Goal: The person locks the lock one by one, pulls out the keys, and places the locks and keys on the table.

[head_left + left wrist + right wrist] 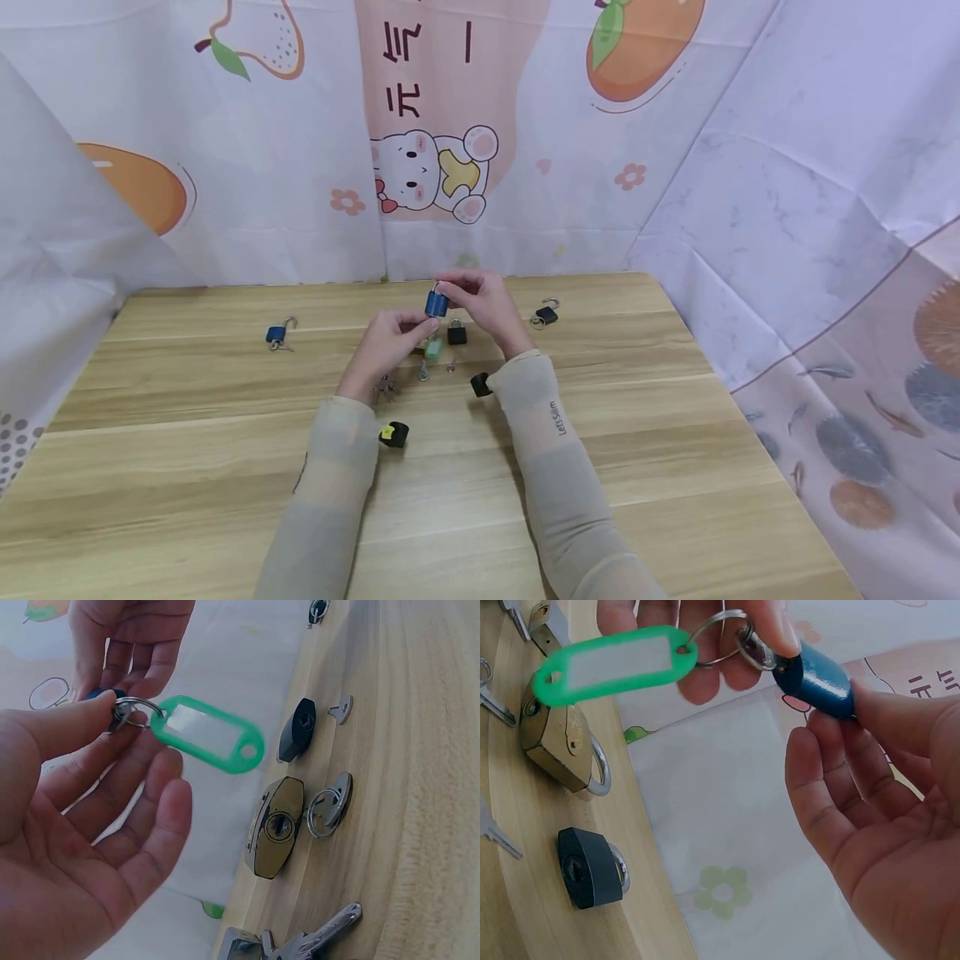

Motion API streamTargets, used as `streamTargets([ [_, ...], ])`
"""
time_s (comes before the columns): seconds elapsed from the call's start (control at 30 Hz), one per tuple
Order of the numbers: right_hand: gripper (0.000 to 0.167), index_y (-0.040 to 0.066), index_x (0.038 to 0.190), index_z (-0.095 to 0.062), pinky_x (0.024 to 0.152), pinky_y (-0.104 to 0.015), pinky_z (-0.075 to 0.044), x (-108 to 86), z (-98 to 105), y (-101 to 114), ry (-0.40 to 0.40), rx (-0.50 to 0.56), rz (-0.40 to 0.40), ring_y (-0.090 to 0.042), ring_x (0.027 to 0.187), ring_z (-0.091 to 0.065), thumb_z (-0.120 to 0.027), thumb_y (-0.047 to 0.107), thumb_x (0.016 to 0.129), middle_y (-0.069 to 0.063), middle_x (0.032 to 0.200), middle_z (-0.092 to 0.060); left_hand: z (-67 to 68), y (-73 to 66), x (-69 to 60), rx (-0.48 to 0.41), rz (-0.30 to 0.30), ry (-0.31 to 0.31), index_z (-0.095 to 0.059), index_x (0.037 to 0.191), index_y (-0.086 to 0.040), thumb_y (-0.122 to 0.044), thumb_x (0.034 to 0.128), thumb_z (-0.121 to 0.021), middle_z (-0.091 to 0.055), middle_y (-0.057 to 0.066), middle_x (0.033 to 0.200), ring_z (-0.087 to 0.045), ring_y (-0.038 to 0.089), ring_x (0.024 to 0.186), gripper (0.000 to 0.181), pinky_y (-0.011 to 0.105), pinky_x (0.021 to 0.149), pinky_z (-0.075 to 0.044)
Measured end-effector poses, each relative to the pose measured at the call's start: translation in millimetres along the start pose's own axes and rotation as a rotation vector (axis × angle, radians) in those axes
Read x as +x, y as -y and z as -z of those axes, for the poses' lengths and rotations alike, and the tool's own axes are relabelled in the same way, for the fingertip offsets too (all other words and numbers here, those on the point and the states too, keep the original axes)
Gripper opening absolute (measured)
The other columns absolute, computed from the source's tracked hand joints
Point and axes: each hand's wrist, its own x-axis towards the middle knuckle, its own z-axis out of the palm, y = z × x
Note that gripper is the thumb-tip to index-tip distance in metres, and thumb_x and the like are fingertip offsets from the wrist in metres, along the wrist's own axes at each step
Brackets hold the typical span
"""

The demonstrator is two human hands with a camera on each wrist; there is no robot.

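Above the table's far half, both hands meet at a blue padlock [436,305] held up in the air. My right hand [487,304] pinches its body between thumb and fingers, plain in the right wrist view. From below, my left hand [384,343] pinches a key [759,651] by its head at the padlock's underside. How deep the key sits in the keyhole is hidden by the fingers. A metal ring [718,637] on the key carries a green tag [206,735], which hangs clear of the tabletop. The left hand's other fingers are loosely bent.
On the wooden table [622,467], a black padlock [457,335] and a brass padlock [275,829] stand near loose keys [330,806]. An unlocked blue padlock [276,335] lies left, an unlocked black one [547,316] right. A printed curtain [300,208] hangs behind.
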Motion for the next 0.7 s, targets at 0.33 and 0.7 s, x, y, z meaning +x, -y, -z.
streamTargets([
  [0.33,0.035,0.004,0.129,-0.067,0.087,-0.038,-0.059,-1.6,-1,4,0.002,0.115,-0.008,-0.024,0.090,-0.070,-0.070,0.021,0.099,-0.014,0.111,-0.070,0.7,-1.4,0.0,-0.102,-0.057,-0.140,-0.075,0.105,0.002,-0.026,0.0998,-0.068,-0.071,0.017,0.091,-0.060,0.023,0.079,0.029,0.024,0.066,-0.047],
  [0.7,0.028,-0.003,0.117,-0.069,0.087,-0.037,-0.058,-1.9,-10,3,0.105,0.086,-0.053,-0.023,0.092,-0.069,-0.067,0.020,0.101,-0.016,0.105,-0.072,1.7,-29.1,-10.1,-0.154,-0.028,-0.167,-0.071,0.107,0.012,-0.013,0.1011,-0.064,-0.067,0.033,0.099,-0.061,0.031,0.082,0.027,0.020,0.065,-0.047],
])
